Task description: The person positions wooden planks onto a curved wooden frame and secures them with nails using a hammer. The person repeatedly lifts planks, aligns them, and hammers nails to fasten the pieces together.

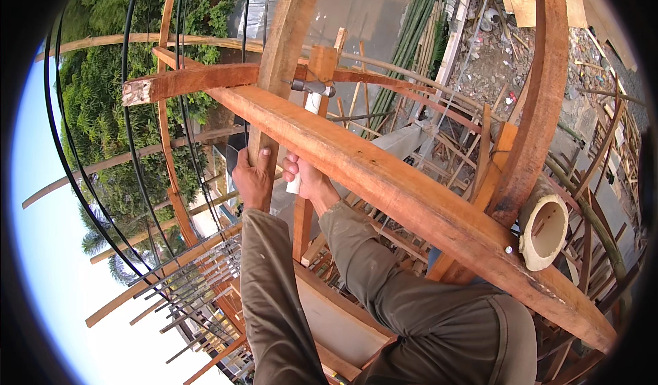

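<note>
The upright timber post (274, 104) is gripped closed by the left hand (253, 179) for steadiness, while the hammer (308, 104) is held raised in the closed right hand (305, 176) behind the sloping plank (411, 200).

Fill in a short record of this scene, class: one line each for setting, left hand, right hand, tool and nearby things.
setting: high on a timber scaffold frame, ground far below
left hand: grips the upright wooden post
right hand: closed round the hammer's pale handle
tool: hammer, metal head up by a small wooden block
nearby things: long slanting plank, cut bamboo pole, black cables
</note>
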Tool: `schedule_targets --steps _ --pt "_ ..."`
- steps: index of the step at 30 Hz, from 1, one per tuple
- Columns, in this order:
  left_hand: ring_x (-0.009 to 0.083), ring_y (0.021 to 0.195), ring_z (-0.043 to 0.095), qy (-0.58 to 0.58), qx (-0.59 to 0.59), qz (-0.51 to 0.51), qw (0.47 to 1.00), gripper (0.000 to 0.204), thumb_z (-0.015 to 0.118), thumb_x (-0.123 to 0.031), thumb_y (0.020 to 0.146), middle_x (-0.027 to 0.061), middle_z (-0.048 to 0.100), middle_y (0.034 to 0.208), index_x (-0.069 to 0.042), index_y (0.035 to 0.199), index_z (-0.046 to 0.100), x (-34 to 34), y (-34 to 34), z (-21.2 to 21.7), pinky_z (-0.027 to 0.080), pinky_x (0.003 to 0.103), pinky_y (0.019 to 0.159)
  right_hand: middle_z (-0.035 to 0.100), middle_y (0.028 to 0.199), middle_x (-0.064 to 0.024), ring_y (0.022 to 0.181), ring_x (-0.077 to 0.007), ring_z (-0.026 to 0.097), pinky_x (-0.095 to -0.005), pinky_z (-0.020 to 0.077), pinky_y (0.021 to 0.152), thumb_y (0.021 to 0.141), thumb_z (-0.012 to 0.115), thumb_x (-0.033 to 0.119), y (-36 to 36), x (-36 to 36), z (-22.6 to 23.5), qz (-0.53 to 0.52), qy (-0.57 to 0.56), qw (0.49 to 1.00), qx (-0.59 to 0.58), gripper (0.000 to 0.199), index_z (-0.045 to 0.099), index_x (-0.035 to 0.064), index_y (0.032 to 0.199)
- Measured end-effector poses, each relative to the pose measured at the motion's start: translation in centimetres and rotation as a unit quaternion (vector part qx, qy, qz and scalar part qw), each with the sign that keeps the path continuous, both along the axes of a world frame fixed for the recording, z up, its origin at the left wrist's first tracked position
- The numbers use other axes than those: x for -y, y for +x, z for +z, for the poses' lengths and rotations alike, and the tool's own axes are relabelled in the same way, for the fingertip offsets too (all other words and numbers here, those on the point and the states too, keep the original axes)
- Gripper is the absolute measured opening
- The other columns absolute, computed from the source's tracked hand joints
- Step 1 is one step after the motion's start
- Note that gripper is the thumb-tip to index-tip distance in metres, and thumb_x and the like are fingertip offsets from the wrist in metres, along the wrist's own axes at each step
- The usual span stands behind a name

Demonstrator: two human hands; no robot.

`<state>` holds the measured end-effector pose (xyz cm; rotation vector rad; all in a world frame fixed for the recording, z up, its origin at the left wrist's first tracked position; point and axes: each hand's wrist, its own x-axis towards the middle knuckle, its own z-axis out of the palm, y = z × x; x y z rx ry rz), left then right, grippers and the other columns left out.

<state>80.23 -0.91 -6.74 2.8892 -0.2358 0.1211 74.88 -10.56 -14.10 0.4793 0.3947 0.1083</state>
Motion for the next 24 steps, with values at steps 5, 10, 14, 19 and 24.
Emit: schedule_targets --steps 5,10,14,19,24 --pt "0.0414 0.073 0.069 0.006 0.025 -0.047 0.999 0.045 0.072 -0.043 0.094 0.0250 0.068 0.080 0.001 0.098 0.064 1.8 0.5 0.5 0.051 0.045 0.065 0.055 0.083 -0.0003 0.063 -0.0124 0.050 -0.0297 0.0457 0.054 0.104 0.058 0.023 4.5 -3.9 -7.8 -0.079 -0.110 0.989 -0.065 0.012 0.055 0.0120 0.103" --pt "0.0429 0.074 0.068 0.013 0.007 -0.018 1.000 0.050 0.072 -0.048 0.093 0.0246 0.067 0.078 0.000 0.098 0.064 -0.1 0.3 -0.1 0.052 0.045 0.065 0.061 0.093 -0.0048 0.066 -0.0173 0.053 -0.0334 0.0488 0.057 0.102 0.061 0.020 3.6 -2.2 -4.4 -0.113 -0.043 0.975 -0.189 0.012 0.057 0.0106 0.108" --pt "0.0444 0.075 0.068 0.049 0.040 -0.044 0.997 0.056 0.070 -0.056 0.091 0.0243 0.068 0.077 -0.001 0.102 0.063 -0.1 0.8 -0.2 0.052 0.048 0.066 0.061 0.089 -0.0027 0.068 -0.0149 0.056 -0.0323 0.0488 0.056 0.101 0.066 0.021 5.1 0.3 -5.5 -0.149 -0.161 0.961 -0.168 0.015 0.056 0.0113 0.107" --pt "0.0429 0.076 0.069 0.054 -0.003 -0.017 0.998 0.055 0.070 -0.054 0.091 0.0239 0.069 0.078 0.000 0.101 0.064 -0.3 0.4 0.4 0.052 0.047 0.067 0.063 0.087 -0.0064 0.071 -0.0131 0.060 -0.0330 0.0511 0.062 0.097 0.073 0.031 9.4 7.3 -4.7 -0.106 -0.460 0.863 -0.182 0.036 0.054 0.0013 0.105" --pt "0.0457 0.080 0.069 0.061 -0.003 -0.045 0.997 0.059 0.068 -0.059 0.091 0.0256 0.070 0.082 -0.001 0.104 0.064 1.0 1.0 1.1 0.052 0.052 0.067 0.060 0.080 -0.0020 0.068 -0.0106 0.056 -0.0289 0.0464 0.058 0.091 0.080 0.040 13.6 10.5 -4.4 -0.200 -0.496 0.839 -0.101 0.047 0.062 0.0008 0.107"
